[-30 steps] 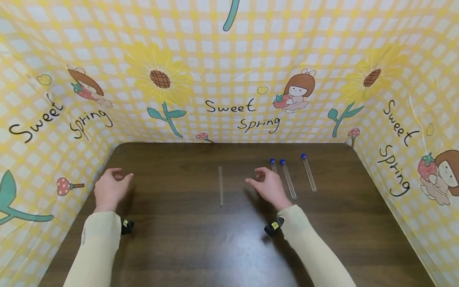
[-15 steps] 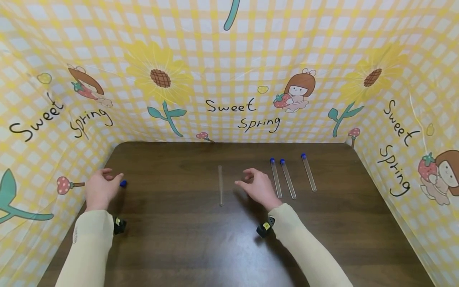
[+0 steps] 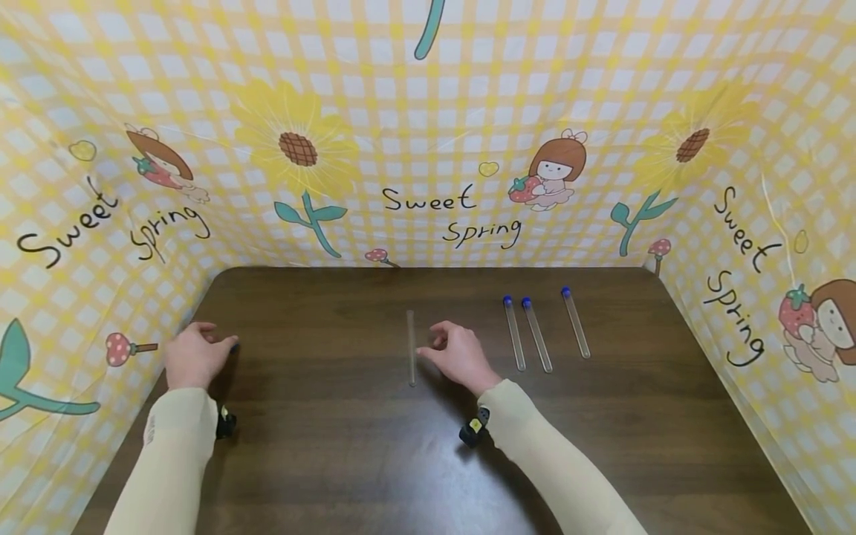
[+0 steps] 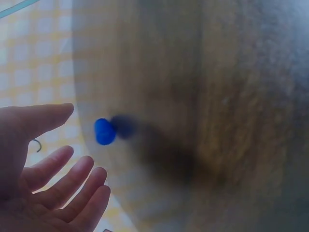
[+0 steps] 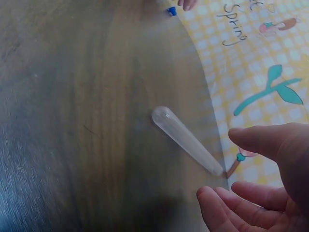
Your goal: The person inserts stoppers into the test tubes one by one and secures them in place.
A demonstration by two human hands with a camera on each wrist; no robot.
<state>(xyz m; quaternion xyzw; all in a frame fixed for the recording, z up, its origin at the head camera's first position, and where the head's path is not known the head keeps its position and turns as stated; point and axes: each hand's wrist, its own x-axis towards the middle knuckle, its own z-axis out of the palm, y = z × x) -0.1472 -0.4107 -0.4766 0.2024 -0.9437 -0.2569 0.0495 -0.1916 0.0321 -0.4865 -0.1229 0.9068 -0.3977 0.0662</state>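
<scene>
A clear test tube point(image 3: 411, 349) without a cap lies on the table, its rounded end toward the person. My right hand point(image 3: 457, 357) is just to the right of it, thumb and fingers parted; in the right wrist view the tube point(image 5: 188, 141) lies beyond the fingertips. On the left, my left hand point(image 3: 197, 357) hovers by a small blue cap point(image 4: 105, 131), which sits on the table ahead of the spread thumb and fingers. In the head view the hand hides most of that cap. Neither hand holds anything.
Three test tubes with blue caps lie at the right: one tube point(image 3: 515, 334), another tube point(image 3: 538, 336) beside it, and a third tube point(image 3: 577, 323) farther right. A yellow checked cloth point(image 3: 428, 134) surrounds the brown table point(image 3: 321, 446) at the back and sides.
My right hand has moved left, away from the capped tubes and up to the uncapped tube. My left hand moved left, uncovering the blue cap, then shifted slightly back right over it.
</scene>
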